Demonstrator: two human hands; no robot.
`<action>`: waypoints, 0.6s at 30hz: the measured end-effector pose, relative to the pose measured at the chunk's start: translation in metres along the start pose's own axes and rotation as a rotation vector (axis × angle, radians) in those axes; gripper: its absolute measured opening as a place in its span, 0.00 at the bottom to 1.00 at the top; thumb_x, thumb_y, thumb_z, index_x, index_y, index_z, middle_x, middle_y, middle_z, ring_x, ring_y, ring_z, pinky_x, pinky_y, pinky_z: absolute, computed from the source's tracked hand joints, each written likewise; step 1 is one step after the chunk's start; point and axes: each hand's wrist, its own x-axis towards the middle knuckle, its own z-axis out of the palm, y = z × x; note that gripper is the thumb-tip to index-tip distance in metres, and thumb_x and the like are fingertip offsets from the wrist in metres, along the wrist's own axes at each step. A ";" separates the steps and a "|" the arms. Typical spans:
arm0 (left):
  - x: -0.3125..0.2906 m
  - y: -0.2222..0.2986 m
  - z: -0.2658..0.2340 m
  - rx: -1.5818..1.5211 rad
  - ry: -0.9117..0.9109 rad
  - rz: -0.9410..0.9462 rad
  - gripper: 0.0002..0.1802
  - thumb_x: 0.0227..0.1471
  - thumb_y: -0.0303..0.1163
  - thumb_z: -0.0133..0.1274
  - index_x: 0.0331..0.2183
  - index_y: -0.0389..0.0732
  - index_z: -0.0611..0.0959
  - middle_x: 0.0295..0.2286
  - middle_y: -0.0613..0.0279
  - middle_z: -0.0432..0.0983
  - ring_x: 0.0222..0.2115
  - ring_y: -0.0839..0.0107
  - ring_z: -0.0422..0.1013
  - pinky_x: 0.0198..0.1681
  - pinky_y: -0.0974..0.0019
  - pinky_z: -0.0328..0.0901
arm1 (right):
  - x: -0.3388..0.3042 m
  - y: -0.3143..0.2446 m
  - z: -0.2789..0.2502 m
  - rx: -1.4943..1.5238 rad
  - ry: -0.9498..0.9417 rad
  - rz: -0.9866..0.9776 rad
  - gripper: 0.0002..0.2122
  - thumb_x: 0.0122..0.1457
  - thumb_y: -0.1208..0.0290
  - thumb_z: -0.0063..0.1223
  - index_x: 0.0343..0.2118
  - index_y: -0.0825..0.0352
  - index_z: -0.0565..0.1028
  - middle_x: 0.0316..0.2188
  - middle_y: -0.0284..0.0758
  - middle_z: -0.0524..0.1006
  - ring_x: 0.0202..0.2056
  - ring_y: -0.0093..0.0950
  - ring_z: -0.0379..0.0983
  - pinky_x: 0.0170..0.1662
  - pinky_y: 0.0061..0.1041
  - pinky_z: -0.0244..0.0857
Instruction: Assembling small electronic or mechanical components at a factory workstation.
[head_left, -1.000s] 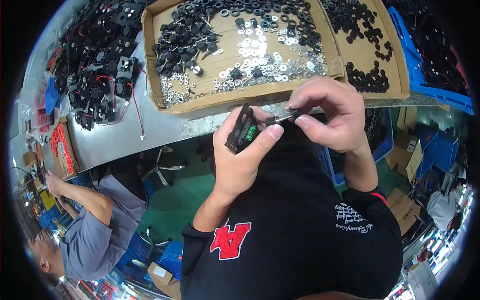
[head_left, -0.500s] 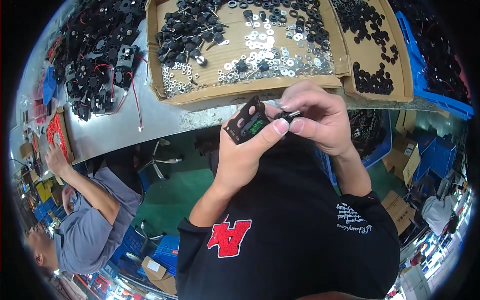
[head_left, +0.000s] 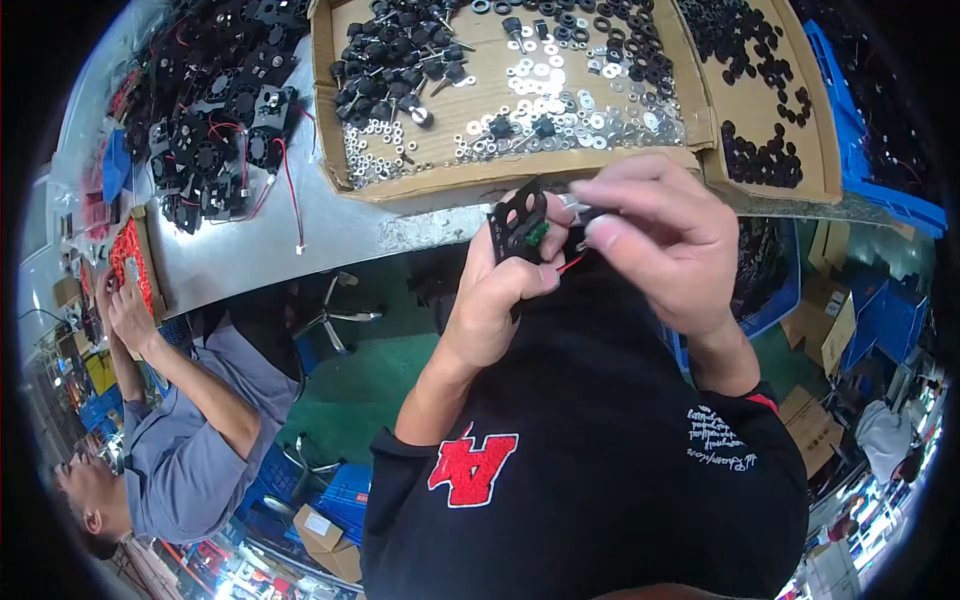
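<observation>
A dark bracket plate with round holes and a small green circuit piece is gripped in my left hand. The fingers of that hand curl behind and below the plate, hiding part of it. Beside it, my right hand pinches a small black and silver part between thumb and fingertips; blur and the fingers cover most of it. A short red wire shows below the part, near my left fingertips. Both hands are in front of the table's near edge.
A cardboard tray holds black knobs with metal shafts, washers and rings. Another tray has black rings. Fan assemblies with red wires lie at left. A blue crate stands at right. A co-worker's hand works at far left.
The plate has turned more upright and edge-on in my left hand. My right hand has moved slightly right, its fingers more spread out. The whole view has shifted a little.
</observation>
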 end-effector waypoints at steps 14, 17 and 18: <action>-0.005 0.006 0.007 0.978 0.139 0.307 0.37 0.44 0.27 0.55 0.54 0.29 0.58 0.44 0.38 0.64 0.45 0.48 0.66 0.49 0.57 0.61 | -0.005 0.011 0.018 0.363 0.081 0.261 0.12 0.52 0.86 0.57 0.41 0.75 0.74 0.40 0.40 0.77 0.41 0.26 0.75 0.47 0.24 0.70; -0.005 0.010 0.010 1.263 0.137 0.513 0.45 0.44 0.32 0.63 0.57 0.25 0.57 0.43 0.39 0.66 0.42 0.47 0.67 0.46 0.55 0.64 | -0.007 0.025 0.017 0.408 0.154 0.157 0.11 0.56 0.83 0.55 0.43 0.75 0.76 0.40 0.37 0.77 0.41 0.24 0.75 0.47 0.23 0.69; -0.005 0.011 0.010 1.260 0.150 0.511 0.45 0.44 0.32 0.63 0.57 0.25 0.57 0.43 0.39 0.66 0.42 0.47 0.67 0.46 0.55 0.64 | -0.007 0.031 0.014 0.468 0.113 0.151 0.11 0.56 0.83 0.54 0.44 0.75 0.76 0.41 0.38 0.77 0.42 0.25 0.75 0.48 0.24 0.69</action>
